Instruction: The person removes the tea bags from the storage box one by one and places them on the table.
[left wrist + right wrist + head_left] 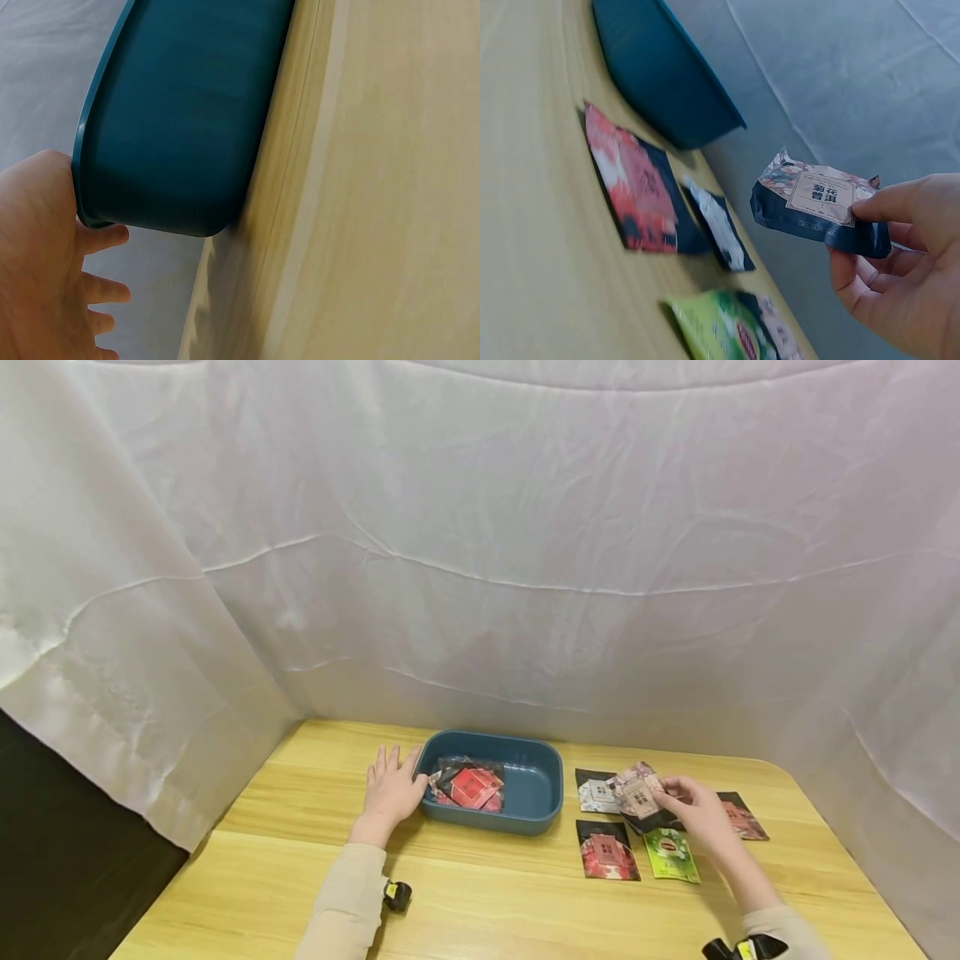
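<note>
packet [821, 196] pinched between thumb and fingers of right hand [699, 814], held above table [495, 885] near green packet [672, 857] and white packet [596, 793]. left hand [393, 789] at left end of tub [534, 787]: fingers straight, spread apart, thumb touching it. more packets [472, 787] inside.

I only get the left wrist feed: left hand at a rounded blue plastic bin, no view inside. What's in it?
Observer: Flat red-and-dark packets, heaped toward the end nearer the left hand.
Operator: And the right hand, holding anything?
Observer: Yes, it pinches a dark rectangular packet with floral print and a pale label.
Operator: Anything on the table to the right of the blue bin?
Observer: Yes, a bright green rectangular packet lies there on the pale yellow wood-grain tabletop, among others.
</note>
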The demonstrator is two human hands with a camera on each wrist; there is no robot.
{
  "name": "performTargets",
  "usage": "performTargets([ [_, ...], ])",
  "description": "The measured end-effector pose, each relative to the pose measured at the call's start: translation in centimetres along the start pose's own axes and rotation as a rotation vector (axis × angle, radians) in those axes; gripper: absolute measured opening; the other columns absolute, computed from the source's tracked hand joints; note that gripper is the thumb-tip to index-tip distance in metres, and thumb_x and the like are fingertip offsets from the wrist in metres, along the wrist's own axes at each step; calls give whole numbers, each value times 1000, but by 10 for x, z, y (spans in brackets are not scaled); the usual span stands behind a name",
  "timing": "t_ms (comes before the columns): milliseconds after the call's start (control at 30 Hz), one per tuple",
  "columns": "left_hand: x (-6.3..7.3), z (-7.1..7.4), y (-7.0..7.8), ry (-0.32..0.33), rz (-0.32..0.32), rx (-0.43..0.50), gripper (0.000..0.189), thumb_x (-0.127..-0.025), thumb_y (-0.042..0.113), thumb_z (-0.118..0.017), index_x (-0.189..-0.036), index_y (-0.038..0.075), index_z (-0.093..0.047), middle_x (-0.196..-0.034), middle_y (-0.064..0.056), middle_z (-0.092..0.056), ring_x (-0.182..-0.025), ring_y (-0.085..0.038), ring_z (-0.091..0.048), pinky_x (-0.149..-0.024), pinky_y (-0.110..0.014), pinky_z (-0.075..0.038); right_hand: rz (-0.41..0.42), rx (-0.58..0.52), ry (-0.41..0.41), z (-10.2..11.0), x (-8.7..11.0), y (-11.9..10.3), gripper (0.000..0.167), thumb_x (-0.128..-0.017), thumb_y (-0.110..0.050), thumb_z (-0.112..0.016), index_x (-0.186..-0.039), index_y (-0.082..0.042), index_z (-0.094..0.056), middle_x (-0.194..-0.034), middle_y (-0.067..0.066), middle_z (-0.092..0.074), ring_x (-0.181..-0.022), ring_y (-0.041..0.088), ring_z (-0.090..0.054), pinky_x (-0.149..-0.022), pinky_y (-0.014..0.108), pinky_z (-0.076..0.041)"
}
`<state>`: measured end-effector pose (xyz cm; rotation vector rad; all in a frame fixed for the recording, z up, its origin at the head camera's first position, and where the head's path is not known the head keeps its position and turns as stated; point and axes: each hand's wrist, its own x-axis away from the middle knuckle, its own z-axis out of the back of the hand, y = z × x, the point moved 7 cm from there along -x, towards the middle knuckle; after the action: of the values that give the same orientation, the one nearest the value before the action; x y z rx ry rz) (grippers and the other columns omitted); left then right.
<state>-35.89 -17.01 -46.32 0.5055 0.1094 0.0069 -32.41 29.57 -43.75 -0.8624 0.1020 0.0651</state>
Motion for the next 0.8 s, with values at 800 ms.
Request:
performTargets([
  [800,0,0,0,5,-12,-1,59,-96,33,-47,-152,17,-36,-159,-25,-22,-150,-47,-2,-118,-66,-8,-98,136,57,62,49,83,47,-95,-30,-62,-120,10,-57,-93,-3,-69,-77,-18,-46,-69,14,-42],
])
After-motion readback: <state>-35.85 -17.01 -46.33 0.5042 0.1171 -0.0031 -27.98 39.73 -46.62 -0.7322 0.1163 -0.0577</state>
